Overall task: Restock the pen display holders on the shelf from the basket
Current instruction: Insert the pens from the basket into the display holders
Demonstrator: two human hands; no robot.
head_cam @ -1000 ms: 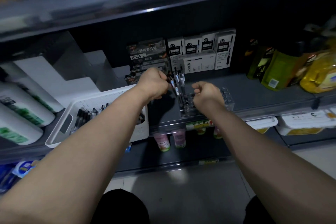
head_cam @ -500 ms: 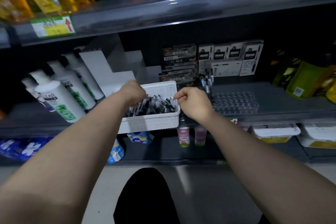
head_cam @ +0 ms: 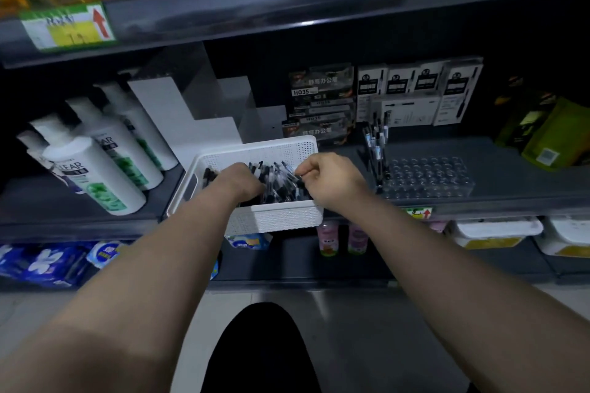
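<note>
A: Head view, setting: dim shop aisle, dark grey shelf (head_cam: 510,169) at mid height, another shelf above, tiled floor below.

B: Item one?

A: White perforated basket (head_cam: 274,220), at the shelf's front edge, overhanging it. Contents: a loose heap of pens (head_cam: 281,183), black and clear.

B: Hands?

A: Left hand (head_cam: 238,182) reaches down into the heap, fingers buried; whether it grips anything I cannot tell. Right hand (head_cam: 332,180) is curled at the basket's right rim, fingertips pinched on the end of one pen.

B: The holders?

A: Clear pen display holder (head_cam: 427,179), just right of the basket, many round sockets. A small cluster of upright pens (head_cam: 376,143) fills its left end only; the rest stands empty.

B: So progress?

A: Early, by my judgement. Most sockets unfilled, basket well stocked.

B: Legible writing?

A: Stacked dark pen boxes (head_cam: 321,105) behind the basket, marked "HQ35". White shampoo bottles (head_cam: 92,175) at left, partial lettering "EAR". White pen cartons (head_cam: 418,92) behind the holder, small print unreadable. Green-and-yellow shelf tag (head_cam: 67,25) with a red arrow pointing up; its figures blur.
</note>
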